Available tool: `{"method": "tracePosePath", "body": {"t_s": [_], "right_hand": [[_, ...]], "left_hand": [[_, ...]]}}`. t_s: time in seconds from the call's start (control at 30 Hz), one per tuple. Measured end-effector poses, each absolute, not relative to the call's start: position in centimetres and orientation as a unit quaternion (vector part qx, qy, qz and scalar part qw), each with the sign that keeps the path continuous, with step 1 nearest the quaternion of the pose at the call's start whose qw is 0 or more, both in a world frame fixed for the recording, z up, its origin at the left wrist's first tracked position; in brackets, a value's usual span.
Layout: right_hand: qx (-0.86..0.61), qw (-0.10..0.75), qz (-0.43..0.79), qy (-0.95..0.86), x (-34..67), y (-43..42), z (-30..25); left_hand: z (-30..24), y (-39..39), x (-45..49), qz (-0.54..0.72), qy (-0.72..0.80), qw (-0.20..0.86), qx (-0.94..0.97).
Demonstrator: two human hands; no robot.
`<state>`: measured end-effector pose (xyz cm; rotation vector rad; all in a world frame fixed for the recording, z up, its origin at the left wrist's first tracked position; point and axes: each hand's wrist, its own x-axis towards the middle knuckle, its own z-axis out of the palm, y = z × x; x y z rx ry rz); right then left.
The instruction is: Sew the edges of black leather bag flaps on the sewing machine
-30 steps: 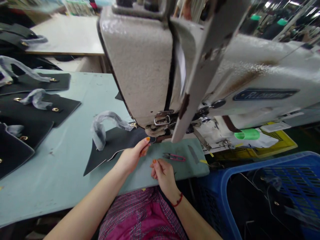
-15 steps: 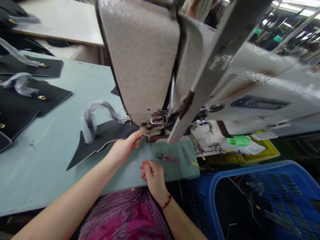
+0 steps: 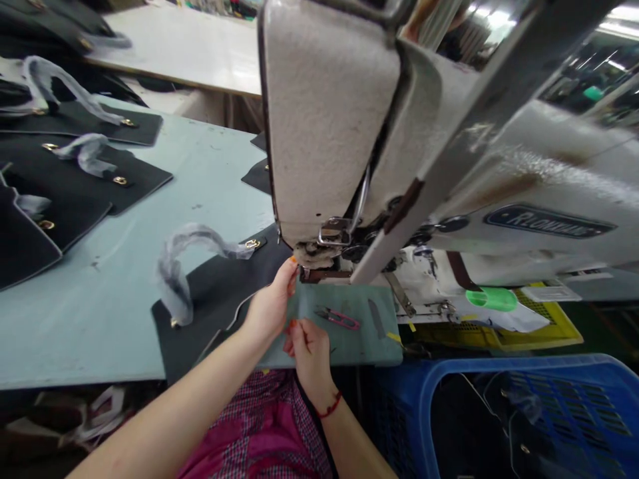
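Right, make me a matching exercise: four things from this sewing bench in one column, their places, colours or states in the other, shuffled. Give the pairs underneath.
1. left hand
2. right hand
3. snips
4. large crate

A. curled, with a red bracelet at its wrist
B. blue
C. at the edge of the dark panel
D. pink-handled, lying on the pale green table

Pairs: 1-C, 2-A, 3-D, 4-B
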<state>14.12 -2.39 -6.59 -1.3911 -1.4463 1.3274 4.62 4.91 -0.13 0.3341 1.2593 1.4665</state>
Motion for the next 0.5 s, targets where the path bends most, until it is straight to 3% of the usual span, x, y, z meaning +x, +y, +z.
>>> {"method": "tracePosePath", "body": {"t_s": [0.3, 0.43, 0.5], "right_hand": [[-0.567, 0.526, 0.460, -0.437, 13.2, -1.9, -4.0], [-0.504, 0.532, 0.553, -0.397, 12.2, -0.6, -2.0], [-0.468, 0.513, 0.607, -0.386, 11.3, 0.5, -1.4]], "left_hand": [[1.8, 2.0, 7.6, 0.633, 0.539, 0.545, 0.107], [5.3, -2.1, 4.0, 0.569, 0.495, 0.624, 0.205], [8.1, -1.6, 0.6, 0.572, 0.504, 0.580, 0.285]]}}
